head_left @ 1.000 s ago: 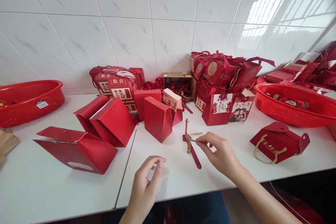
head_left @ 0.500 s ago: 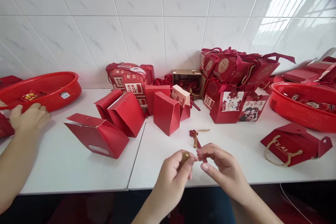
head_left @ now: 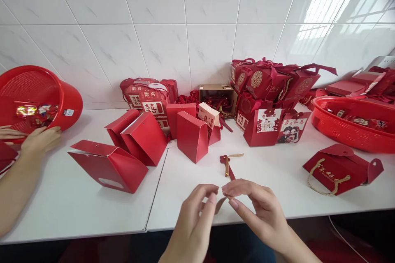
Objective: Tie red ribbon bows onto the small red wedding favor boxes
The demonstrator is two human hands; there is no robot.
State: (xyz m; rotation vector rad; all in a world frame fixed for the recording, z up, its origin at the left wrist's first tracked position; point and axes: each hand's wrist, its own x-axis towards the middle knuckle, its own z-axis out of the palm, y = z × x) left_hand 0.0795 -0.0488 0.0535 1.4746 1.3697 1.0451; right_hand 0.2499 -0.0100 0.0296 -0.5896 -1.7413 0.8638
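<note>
My right hand (head_left: 261, 209) pinches one end of a narrow strap (head_left: 221, 205), tan on the side that shows. The strap's free end hangs toward my left hand (head_left: 196, 218), whose fingers curl loosely with no object visible in them. Just beyond, on the white table, lies a second strap piece (head_left: 227, 165) in dark red and tan, with a flower-shaped end and gold studs. Plain red gift boxes (head_left: 193, 136) stand behind it. To the right is a dark red box (head_left: 331, 170) with a rope handle and gold lettering.
On the left, another person's hand (head_left: 41, 139) grips a tilted red basket (head_left: 72, 100) with small packets inside. More red boxes (head_left: 123, 168) stand nearby. Ribboned boxes (head_left: 271, 80) are stacked by the tiled wall, beside a cardboard box (head_left: 217, 87). A red basket (head_left: 327, 129) stands right.
The left basket has been tipped up toward the other person. My hands have come slightly lower and the left fingers have moved off the strap, whose tan length now hangs down.
</note>
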